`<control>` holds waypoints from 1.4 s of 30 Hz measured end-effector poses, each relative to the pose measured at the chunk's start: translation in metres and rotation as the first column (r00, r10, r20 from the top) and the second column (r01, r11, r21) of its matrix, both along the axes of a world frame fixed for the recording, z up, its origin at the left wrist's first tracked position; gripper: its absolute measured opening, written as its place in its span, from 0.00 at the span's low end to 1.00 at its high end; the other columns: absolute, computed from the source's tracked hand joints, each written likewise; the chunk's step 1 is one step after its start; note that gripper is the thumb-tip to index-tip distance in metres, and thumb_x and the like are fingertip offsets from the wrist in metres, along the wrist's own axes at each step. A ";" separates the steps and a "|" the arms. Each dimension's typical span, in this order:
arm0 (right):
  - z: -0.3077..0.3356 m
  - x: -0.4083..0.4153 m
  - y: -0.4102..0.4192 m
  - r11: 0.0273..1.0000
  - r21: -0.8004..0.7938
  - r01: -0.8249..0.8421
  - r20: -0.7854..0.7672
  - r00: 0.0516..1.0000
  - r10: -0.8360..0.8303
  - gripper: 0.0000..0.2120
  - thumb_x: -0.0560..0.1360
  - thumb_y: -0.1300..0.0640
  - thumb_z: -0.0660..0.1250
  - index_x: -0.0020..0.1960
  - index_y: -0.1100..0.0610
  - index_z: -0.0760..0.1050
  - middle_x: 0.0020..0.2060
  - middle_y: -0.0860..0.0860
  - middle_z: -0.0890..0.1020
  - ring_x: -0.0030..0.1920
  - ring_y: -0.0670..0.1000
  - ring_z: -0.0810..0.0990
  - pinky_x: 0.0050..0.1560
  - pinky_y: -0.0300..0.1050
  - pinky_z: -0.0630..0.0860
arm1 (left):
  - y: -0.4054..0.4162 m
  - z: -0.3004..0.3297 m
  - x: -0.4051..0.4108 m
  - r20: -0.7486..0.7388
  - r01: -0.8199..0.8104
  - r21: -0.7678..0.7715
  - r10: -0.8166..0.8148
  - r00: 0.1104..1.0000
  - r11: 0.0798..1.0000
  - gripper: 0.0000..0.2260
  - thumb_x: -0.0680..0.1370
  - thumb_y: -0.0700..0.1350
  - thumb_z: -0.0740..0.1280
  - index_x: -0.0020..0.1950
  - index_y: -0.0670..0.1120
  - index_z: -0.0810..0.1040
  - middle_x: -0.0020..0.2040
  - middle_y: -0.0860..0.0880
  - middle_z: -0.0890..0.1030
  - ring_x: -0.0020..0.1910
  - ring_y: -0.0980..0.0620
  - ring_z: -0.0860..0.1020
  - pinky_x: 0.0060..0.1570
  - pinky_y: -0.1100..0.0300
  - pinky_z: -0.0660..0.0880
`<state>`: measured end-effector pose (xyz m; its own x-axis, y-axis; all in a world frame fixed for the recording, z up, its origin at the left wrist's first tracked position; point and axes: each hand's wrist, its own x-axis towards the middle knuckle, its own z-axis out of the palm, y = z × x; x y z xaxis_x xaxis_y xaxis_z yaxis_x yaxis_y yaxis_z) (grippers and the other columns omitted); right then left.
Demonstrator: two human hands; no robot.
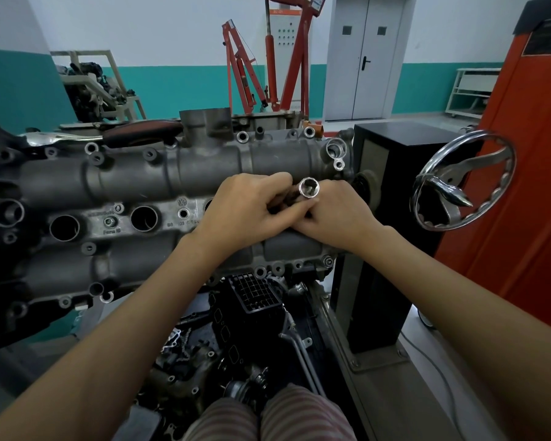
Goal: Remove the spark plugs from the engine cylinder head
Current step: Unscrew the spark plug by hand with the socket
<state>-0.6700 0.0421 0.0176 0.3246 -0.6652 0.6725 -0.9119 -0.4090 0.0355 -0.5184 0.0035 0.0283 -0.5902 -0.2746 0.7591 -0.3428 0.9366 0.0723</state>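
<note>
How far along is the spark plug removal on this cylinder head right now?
Possibly done: two plug wells on the cylinder head look dark and open, though their bottoms can't be seen. In hand: the left hand and right hand hold a socket tool together over the head's right end, its open end facing up; no plug is visible in it. Left: the wells under the hands are hidden, so I can't say.

Matt cast-metal cylinder head (172, 173) (rough), glossy chromed socket (309, 188)
</note>
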 end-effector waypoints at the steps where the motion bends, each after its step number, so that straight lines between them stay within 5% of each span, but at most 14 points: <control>1: 0.000 0.000 0.000 1.000 -0.001 -0.001 -0.012 1.000 0.001 0.21 0.70 0.46 0.52 0.40 0.59 0.78 0.27 0.53 0.78 0.27 0.54 0.75 0.26 0.38 0.57 | 0.000 0.000 0.000 0.000 0.006 0.007 -0.006 1.000 1.000 0.22 0.75 0.57 0.59 0.33 0.39 0.70 0.26 0.48 0.71 0.25 0.48 0.70 0.26 0.54 0.68; 8: 0.000 0.000 0.000 0.999 0.019 -0.028 0.043 0.999 0.027 0.21 0.69 0.44 0.55 0.43 0.60 0.75 0.31 0.52 0.79 0.31 0.54 0.78 0.29 0.40 0.65 | 0.004 0.001 -0.001 -0.002 0.017 0.004 -0.017 1.000 1.000 0.08 0.73 0.49 0.60 0.36 0.50 0.65 0.26 0.57 0.64 0.25 0.52 0.67 0.27 0.61 0.62; 11: 0.000 -0.001 -0.001 0.998 0.059 0.004 0.048 0.999 -0.007 0.19 0.71 0.43 0.58 0.45 0.58 0.74 0.31 0.51 0.80 0.32 0.53 0.79 0.29 0.43 0.69 | 0.002 -0.001 -0.001 -0.014 0.003 -0.035 -0.004 1.000 0.999 0.13 0.75 0.50 0.63 0.34 0.44 0.75 0.24 0.53 0.71 0.23 0.51 0.71 0.26 0.61 0.65; 16: 0.000 -0.001 -0.001 1.000 0.029 0.001 0.025 1.000 -0.002 0.21 0.70 0.44 0.52 0.41 0.56 0.79 0.28 0.52 0.79 0.29 0.53 0.77 0.26 0.38 0.58 | -0.001 0.001 -0.001 0.062 -0.049 0.045 0.047 0.997 0.998 0.29 0.74 0.63 0.55 0.40 0.38 0.81 0.30 0.45 0.79 0.30 0.48 0.77 0.33 0.50 0.71; 22: 0.001 -0.001 0.000 0.999 0.042 -0.020 0.031 0.999 0.019 0.25 0.69 0.43 0.51 0.50 0.58 0.77 0.35 0.52 0.81 0.35 0.54 0.79 0.31 0.41 0.68 | 0.001 0.000 -0.001 0.023 -0.017 0.037 0.017 1.000 0.999 0.21 0.74 0.57 0.56 0.38 0.39 0.75 0.27 0.50 0.72 0.27 0.50 0.72 0.28 0.53 0.70; 26: 0.001 0.000 0.001 0.999 0.022 -0.041 0.061 0.997 0.040 0.21 0.68 0.45 0.54 0.41 0.61 0.76 0.30 0.53 0.79 0.31 0.55 0.78 0.30 0.40 0.64 | 0.002 0.000 -0.002 -0.013 -0.032 -0.009 0.032 0.999 0.999 0.14 0.73 0.52 0.59 0.36 0.42 0.72 0.27 0.54 0.70 0.26 0.49 0.72 0.26 0.58 0.68; 33: 0.000 -0.002 -0.001 0.999 0.040 -0.024 0.072 0.997 0.021 0.21 0.69 0.43 0.53 0.36 0.56 0.78 0.27 0.51 0.78 0.28 0.53 0.76 0.29 0.40 0.63 | -0.001 -0.001 0.000 -0.006 -0.042 -0.016 0.042 0.999 0.999 0.24 0.75 0.59 0.59 0.32 0.39 0.76 0.24 0.47 0.74 0.24 0.48 0.72 0.25 0.55 0.68; 42: 0.001 -0.001 0.001 0.998 0.058 -0.034 0.050 0.998 0.031 0.25 0.68 0.42 0.51 0.48 0.59 0.76 0.36 0.51 0.81 0.35 0.53 0.79 0.31 0.42 0.68 | 0.004 0.000 -0.002 -0.010 -0.015 -0.010 0.015 1.000 1.000 0.14 0.74 0.53 0.59 0.35 0.44 0.66 0.27 0.56 0.65 0.25 0.51 0.68 0.25 0.57 0.66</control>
